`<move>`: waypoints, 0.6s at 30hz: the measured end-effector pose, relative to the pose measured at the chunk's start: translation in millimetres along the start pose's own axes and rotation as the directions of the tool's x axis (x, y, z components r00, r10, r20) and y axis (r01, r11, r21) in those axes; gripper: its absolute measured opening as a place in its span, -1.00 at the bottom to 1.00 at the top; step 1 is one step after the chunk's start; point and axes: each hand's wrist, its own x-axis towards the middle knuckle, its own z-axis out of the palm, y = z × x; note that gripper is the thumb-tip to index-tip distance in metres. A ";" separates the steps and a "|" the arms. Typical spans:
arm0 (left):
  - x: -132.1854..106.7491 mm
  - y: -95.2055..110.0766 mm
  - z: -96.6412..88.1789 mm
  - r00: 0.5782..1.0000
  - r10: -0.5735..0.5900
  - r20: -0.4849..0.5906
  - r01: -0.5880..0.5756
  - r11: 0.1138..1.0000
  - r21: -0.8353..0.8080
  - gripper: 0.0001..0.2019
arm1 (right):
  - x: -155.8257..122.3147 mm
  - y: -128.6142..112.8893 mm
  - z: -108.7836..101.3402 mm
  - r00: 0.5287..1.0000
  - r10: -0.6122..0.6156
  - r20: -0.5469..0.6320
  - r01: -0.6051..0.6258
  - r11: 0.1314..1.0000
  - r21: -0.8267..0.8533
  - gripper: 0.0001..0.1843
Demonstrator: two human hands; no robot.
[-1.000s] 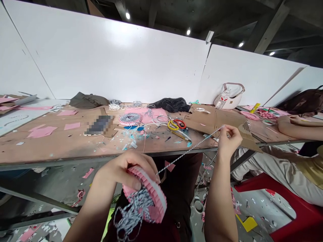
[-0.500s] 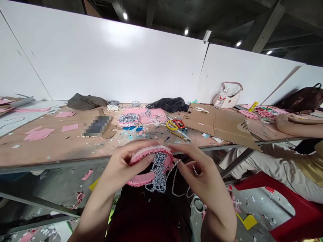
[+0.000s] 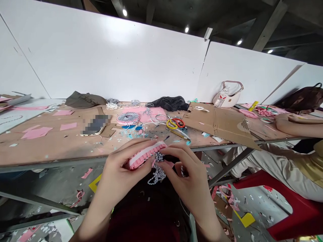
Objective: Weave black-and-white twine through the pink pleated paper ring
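Low in the middle of the view, my left hand (image 3: pixel 128 168) is closed around a pink ring (image 3: pixel 145 154) with a notched edge and a pale band along its rim. The ring is tilted, its outer side facing me. A bundle of black-and-white cord (image 3: pixel 158 173) hangs beneath it between my hands. My right hand (image 3: pixel 185 168) pinches some of this cord at the ring's right end, thumb and index finger close together. Beyond my hands, a similar round pink piece wound with black-and-white cord (image 3: pixel 128 118) lies on the table.
Scissors with yellow and red handles (image 3: pixel 175 124) lie beyond my hands. A phone (image 3: pixel 96 125) and pink paper pieces (image 3: pixel 37 132) are to the left. Flat cardboard (image 3: pixel 214 122) overhangs the table edge (image 3: pixel 75 162). At right, another person's forearm (image 3: pixel 297 125) rests on the table.
The ring has turned, so its outer edge faces me more. My right hand has moved left, close to the ring, and the cord loop beside it no longer shows.
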 end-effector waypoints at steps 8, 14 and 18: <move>-2.4 -9.5 -0.9 0.979 -0.095 -0.181 0.094 0.995 -0.013 -0.73 | -2.1 4.7 -12.7 0.999 0.025 0.046 -0.031 0.988 0.149 -0.83; 4.4 -12.1 -0.7 0.925 -0.169 -0.340 0.159 0.986 -0.058 -0.79 | -13.5 15.2 -47.3 0.996 -0.022 0.084 -0.004 0.955 0.298 -0.86; 3.8 -8.1 0.1 0.910 -0.192 -0.367 0.182 0.981 -0.063 -0.80 | -17.0 18.3 -66.8 0.999 0.037 -0.033 -0.031 0.988 0.152 -0.89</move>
